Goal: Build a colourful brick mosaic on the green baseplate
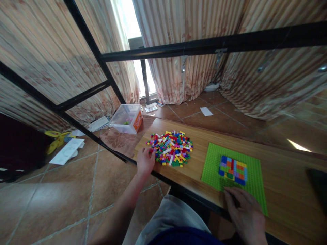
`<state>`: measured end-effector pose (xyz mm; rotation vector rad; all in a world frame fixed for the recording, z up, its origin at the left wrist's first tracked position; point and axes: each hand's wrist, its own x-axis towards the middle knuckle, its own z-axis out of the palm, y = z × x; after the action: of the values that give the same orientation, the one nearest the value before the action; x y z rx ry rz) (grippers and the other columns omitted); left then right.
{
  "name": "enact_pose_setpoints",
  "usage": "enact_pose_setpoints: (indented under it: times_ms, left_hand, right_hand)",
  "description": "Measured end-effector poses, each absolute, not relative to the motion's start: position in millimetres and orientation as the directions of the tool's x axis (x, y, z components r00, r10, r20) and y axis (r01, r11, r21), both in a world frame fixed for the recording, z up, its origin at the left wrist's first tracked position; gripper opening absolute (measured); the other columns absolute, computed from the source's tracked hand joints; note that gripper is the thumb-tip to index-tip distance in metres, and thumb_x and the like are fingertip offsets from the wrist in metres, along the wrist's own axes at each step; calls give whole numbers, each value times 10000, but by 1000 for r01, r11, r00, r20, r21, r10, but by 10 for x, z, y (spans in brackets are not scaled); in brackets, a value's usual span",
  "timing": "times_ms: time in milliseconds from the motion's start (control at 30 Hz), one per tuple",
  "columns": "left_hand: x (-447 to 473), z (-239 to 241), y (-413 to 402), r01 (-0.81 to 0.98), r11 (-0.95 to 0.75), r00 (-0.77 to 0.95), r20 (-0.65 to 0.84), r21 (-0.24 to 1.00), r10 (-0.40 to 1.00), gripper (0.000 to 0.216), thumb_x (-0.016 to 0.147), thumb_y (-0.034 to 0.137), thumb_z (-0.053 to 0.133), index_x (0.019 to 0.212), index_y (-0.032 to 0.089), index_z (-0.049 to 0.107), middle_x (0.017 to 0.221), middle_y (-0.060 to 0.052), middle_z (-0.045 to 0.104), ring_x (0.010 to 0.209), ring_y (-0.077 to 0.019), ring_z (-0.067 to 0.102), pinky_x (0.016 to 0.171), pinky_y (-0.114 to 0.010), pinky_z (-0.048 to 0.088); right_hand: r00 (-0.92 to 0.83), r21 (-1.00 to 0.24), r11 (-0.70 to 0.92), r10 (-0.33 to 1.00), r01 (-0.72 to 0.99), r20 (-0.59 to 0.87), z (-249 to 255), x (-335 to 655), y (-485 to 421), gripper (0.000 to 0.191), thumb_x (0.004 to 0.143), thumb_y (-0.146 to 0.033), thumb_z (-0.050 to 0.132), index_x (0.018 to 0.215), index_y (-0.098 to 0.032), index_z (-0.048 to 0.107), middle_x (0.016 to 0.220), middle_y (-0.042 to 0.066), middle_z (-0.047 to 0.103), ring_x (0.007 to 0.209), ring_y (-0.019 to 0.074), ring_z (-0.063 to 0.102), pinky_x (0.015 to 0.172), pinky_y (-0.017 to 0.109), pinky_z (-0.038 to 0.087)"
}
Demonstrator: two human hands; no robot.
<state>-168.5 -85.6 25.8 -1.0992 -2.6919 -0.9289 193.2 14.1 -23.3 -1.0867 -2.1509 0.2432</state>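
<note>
At the left edge of a heap of mixed toy building bricks, my left hand has its fingers closed. A small red brick shows at its fingertips. My right hand is at the near edge of a green baseplate, with fingers curled together; whatever they may hold is hidden. Towards the middle of the baseplate sits a flat, multicoloured block of joined bricks, with blue, orange, yellow, red and light blue parts. The right fingertips are just in front of it.
The bricks and baseplate lie on a narrow wooden tabletop. A clear plastic box with an orange label stands beyond its left end. Black metal bars cross ahead, before striped curtains. A dark object lies at the right.
</note>
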Motion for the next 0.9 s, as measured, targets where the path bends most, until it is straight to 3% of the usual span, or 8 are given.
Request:
enact_pose_setpoints:
  times_ms: [133,300,500,633,800,900]
  left_hand:
    - [-1709,260,-795,666,595,-734,251,450,631,129,860,289,603,859,197,693,902,-67,636,896,-233,613,843,-368,501]
    - [-1707,298,-777,658,567,-734,251,496,631,188,886,303,546,864,185,690,937,-89,653,925,-247,622,866,-386,502]
    - [-1676,429,-802,579,531,-784,244,619,570,247,929,318,463,1009,169,644,946,-92,688,898,-251,659,825,-389,514]
    - [-1530,480,-781,564,393,-754,259,726,603,255,926,366,495,1039,168,609,912,-78,695,835,-237,670,768,-362,519]
    - [-936,446,-740,501,107,-553,223,859,802,182,930,323,529,1009,183,614,945,-58,691,865,-188,660,785,-297,517]
    - [-460,452,-747,435,15,-318,138,900,938,124,927,252,539,976,192,636,921,-38,695,865,-169,660,806,-277,512]
  right_hand:
    - [-403,-465,625,771,627,493,-236,1923,136,446,943,-538,465,891,-186,733,917,121,713,868,273,658,820,435,495]
    - [-386,-472,598,792,648,473,-221,1902,123,389,945,-492,489,904,-194,735,942,118,715,890,267,651,826,434,496]
    - [-357,-503,557,823,661,442,-170,1855,105,341,946,-442,509,901,-193,738,953,114,713,887,250,647,801,412,502]
    - [-342,-539,538,838,648,426,-128,1841,106,308,945,-420,520,897,-201,732,939,101,715,888,245,648,795,409,508]
    - [-318,-575,579,809,577,495,41,1744,-24,218,934,-368,563,930,-227,730,944,79,724,906,244,652,836,427,501]
    - [-296,-714,499,866,491,402,211,1602,-180,184,928,-359,584,979,-251,724,962,63,720,935,231,651,875,419,502]
